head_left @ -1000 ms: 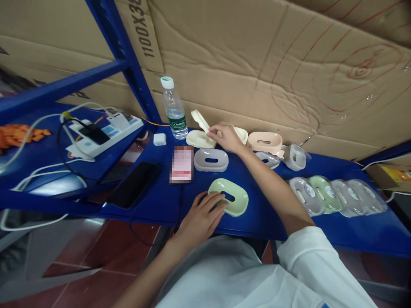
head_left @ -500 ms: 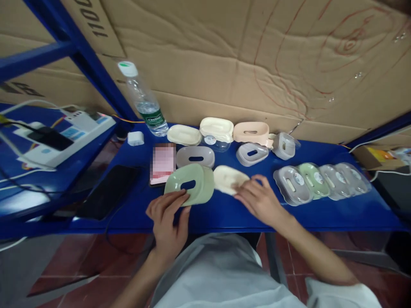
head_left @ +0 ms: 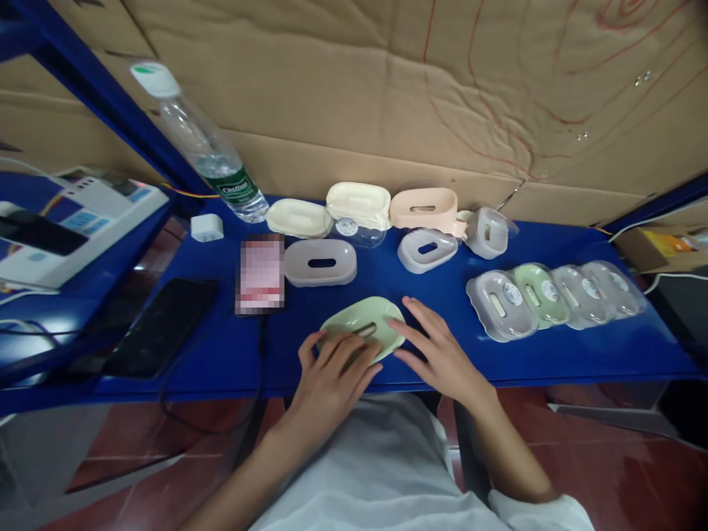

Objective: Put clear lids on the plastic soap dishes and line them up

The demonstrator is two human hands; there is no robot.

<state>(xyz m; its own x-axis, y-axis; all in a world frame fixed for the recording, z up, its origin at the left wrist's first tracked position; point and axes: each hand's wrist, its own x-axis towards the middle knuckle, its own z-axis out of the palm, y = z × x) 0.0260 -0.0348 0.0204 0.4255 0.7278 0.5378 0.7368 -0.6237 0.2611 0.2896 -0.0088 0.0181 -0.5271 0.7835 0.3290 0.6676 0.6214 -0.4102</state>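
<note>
A light green soap dish with a long slot sits near the front of the blue table, right in front of me. My left hand is on its near left side, fingers over the rim and partly inside, covering much of the dish. At the right end, my right hand has its fingers spread, the tips touching or nearly touching the rim. The cream piece seen earlier is out of sight; a pale strip shows in the slot. Just behind lies a grey soap dish.
Along the back stand cream soap dishes, a peach one and a water bottle. Several lidded dishes line the right side. A pixelated phone-like item, a black phone and a white charger lie left.
The green soap dish has moved right and down to where the cream piece was, and the cream piece has gone from view. My right hand has let go of it and spread its fingers.
</note>
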